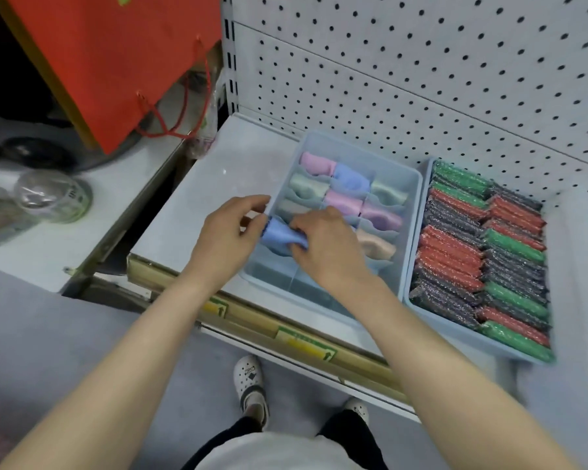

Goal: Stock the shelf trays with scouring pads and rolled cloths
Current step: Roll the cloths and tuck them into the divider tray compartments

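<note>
A pale blue divided tray [413, 212] stands on the white shelf [197, 205], with several rolled cloths in pink, blue, green and peach in its cells. Both my hands hold a blue rolled cloth [279, 236] over a cell at the tray's left side. My left hand [233, 228] grips its left end and my right hand [326, 240] presses its right end. To the right, a second blue tray [418, 293] is packed with red, green and dark scouring pads [482, 256] standing on edge.
A white pegboard [421, 72] backs the shelf. A red paper bag [116, 59] hangs at the upper left above a lower shelf with a clear jar [53, 195]. Price-strip labels [306, 344] run along the shelf's front edge. My feet stand on the grey floor below.
</note>
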Motion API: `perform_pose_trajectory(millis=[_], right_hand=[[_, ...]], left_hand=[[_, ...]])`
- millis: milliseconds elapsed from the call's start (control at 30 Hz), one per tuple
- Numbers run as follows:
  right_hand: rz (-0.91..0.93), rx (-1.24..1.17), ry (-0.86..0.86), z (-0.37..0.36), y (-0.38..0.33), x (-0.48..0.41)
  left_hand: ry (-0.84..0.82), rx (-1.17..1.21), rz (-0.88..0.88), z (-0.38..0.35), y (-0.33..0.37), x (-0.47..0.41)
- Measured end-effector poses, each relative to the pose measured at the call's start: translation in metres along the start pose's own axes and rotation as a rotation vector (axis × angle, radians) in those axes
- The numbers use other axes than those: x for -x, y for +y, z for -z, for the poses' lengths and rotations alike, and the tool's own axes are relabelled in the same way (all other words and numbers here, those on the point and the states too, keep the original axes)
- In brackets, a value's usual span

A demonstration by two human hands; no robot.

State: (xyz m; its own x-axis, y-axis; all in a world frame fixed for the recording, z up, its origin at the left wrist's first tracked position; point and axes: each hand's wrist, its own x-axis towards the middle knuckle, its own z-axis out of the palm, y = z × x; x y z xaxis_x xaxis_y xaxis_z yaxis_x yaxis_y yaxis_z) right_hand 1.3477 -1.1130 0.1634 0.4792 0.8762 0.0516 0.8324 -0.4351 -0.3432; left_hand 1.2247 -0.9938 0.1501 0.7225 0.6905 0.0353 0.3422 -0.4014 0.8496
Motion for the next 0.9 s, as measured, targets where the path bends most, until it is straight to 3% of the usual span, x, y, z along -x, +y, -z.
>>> perform_pose_trajectory(millis=[200,533,600,733,800,900], right_hand=[[-0.003,0.437,-0.198,0.011,-0.028,-0.021],[-0.022,0.240,-0.191,0.010,-0.025,-0.013],[-0.035,0.120,-0.134,0.025,-0.011,-0.001],[-0.067,0.057,0.135,0.081,0.041,0.044],[-0.151,0.034,0.251,0.113,0.073,0.075],[-0.368,-0.038,0.382,0.156,0.128,0.133]], left_hand=[[-0.033,-0.022,0.021,0.003,-0.002,-0.002],[-0.081,-0.086,0.027,0.006,0.002,-0.003],[-0.080,-0.179,-0.013,0.007,0.004,-0.006],[0.009,-0.432,-0.144,-0.001,0.028,-0.010],[0.026,-0.406,-0.244,-0.018,0.056,-0.011],[-0.086,-0.326,-0.390,-0.065,0.108,-0.008]])
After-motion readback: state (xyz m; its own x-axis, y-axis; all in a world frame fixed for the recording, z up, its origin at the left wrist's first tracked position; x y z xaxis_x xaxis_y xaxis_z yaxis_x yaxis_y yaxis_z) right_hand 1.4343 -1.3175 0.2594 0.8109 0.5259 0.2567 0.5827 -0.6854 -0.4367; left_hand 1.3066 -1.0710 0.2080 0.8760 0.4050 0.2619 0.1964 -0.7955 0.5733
